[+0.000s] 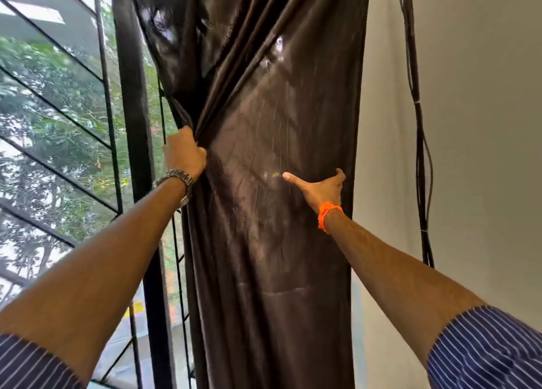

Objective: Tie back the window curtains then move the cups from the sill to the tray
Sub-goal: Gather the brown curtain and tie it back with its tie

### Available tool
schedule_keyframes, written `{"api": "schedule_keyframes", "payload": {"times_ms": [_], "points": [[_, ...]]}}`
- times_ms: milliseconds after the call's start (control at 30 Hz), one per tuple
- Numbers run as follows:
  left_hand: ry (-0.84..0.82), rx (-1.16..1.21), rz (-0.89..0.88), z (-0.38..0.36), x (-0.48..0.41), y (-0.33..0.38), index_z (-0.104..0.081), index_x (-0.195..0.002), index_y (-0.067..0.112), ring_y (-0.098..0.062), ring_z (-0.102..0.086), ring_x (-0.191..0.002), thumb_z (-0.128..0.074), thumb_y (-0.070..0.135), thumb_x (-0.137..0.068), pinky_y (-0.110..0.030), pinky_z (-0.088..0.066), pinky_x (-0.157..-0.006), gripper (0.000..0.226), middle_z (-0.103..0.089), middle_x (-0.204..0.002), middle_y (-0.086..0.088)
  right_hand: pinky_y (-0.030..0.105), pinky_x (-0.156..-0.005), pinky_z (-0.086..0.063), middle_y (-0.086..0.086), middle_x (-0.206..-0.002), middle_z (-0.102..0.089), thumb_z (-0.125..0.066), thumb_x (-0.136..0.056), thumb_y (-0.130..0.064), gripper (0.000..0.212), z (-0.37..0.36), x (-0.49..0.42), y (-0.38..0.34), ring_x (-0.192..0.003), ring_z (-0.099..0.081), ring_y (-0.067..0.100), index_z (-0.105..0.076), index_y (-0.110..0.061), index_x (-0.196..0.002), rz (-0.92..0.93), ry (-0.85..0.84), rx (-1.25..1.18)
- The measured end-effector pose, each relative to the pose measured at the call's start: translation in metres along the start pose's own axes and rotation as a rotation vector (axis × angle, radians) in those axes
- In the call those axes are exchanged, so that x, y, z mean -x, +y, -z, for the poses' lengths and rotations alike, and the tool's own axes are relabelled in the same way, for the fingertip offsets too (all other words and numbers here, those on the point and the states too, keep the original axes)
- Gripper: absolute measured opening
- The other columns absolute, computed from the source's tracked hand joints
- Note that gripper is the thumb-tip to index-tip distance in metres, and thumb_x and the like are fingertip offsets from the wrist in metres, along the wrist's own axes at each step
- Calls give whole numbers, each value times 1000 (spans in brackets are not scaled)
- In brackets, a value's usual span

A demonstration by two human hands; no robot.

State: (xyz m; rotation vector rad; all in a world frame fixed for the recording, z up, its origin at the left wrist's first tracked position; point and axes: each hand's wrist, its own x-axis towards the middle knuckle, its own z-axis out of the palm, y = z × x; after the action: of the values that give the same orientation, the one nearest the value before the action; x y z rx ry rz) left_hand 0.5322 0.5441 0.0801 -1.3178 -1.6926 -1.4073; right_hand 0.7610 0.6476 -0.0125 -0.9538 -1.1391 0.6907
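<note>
A dark brown satin curtain (264, 242) hangs in the middle of the head view, gathered into folds. My left hand (184, 152), with a metal watch on the wrist, is clenched on the curtain's left edge where the folds bunch together. My right hand (321, 186), with an orange band on the wrist, is wrapped around the curtain's right edge, thumb stretched across the front of the fabric and fingers hidden behind it. No cups, sill or tray are in view.
A black window frame post (133, 124) and a diagonal metal grille (58, 109) stand to the left, with trees outside. A white wall (484, 124) fills the right side, with black cables (419, 153) hanging down it.
</note>
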Motion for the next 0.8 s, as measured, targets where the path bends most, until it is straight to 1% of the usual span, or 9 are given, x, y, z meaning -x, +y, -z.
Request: {"api": "schedule_keyframes", "payload": {"times_ms": [133, 200, 300, 433, 500, 567, 600, 700, 800], "points": [[31, -43, 45, 19, -4, -36, -54, -90, -1, -51, -56, -96, -56, 4, -82, -50, -47, -80, 10, -61, -100, -32, 39, -114, -36, 11, -151, -38, -84, -19, -74, 160, -22, 11, -5, -134, -45, 27, -8, -23, -150, -11, -78, -67], [51, -43, 76, 26, -3, -53, -53, -87, 0, -51, -58, -92, -54, 1, -78, -50, -47, -76, 9, -61, -96, -33, 34, -111, -37, 10, -149, -40, -87, -23, -69, 157, -35, 18, -9, -132, -47, 26, -7, -24, -151, -3, -142, -108], [70, -46, 62, 34, -6, -63, -47, -79, 6, -50, -59, -85, -53, -1, -75, -48, -47, -71, 10, -61, -89, -32, 31, -106, -38, 9, -147, -43, -87, -28, -68, 151, -54, 29, -16, -131, -48, 26, -8, -26, -150, 16, -195, -124], [65, -70, 45, 41, -10, -66, -55, -90, 0, -51, -58, -93, -57, 1, -77, -51, -48, -76, 13, -62, -97, -32, 27, -102, -36, 5, -149, -42, -85, -27, -72, 150, -80, 42, -28, -132, -47, 25, -10, -29, -150, 16, -228, -105], [68, -50, 28, 42, -9, -66, -55, -91, 0, -50, -59, -91, -57, 2, -77, -49, -47, -71, 14, -62, -95, -31, 27, -100, -36, 5, -147, -44, -86, -26, -70, 151, -90, 47, -34, -130, -49, 24, -11, -25, -150, 7, -223, -111], [50, -25, 10, 43, -4, -63, -56, -89, 1, -49, -60, -86, -56, 3, -77, -45, -45, -66, 12, -64, -91, -29, 28, -105, -39, 5, -142, -49, -90, -29, -64, 147, -100, 51, -38, -127, -52, 22, -19, -16, -148, 3, -188, -146], [33, -23, 1, 44, -2, -60, -56, -89, 1, -48, -60, -87, -56, 4, -77, -44, -44, -67, 12, -64, -92, -28, 30, -105, -42, 5, -138, -53, -92, -32, -60, 139, -104, 52, -40, -124, -55, 21, -26, -11, -144, 3, -164, -152], [-23, -25, -30, 40, 9, -49, -55, -90, 2, -48, -59, -92, -55, 8, -81, -43, -44, -71, 10, -64, -97, -28, 33, -94, -51, 7, -123, -66, -91, -46, -54, 98, -105, 58, -44, -113, -63, 27, -53, -11, -126, 24, -100, -62], [-75, -39, -42, 29, 24, -31, -57, -97, 2, -47, -59, -95, -55, 10, -82, -41, -41, -69, 17, -64, -101, -27, 39, -92, -54, 8, -114, -71, -86, -61, -45, 65, -91, 62, -46, -108, -66, 30, -67, -13, -115, 121, -27, 75]]}}
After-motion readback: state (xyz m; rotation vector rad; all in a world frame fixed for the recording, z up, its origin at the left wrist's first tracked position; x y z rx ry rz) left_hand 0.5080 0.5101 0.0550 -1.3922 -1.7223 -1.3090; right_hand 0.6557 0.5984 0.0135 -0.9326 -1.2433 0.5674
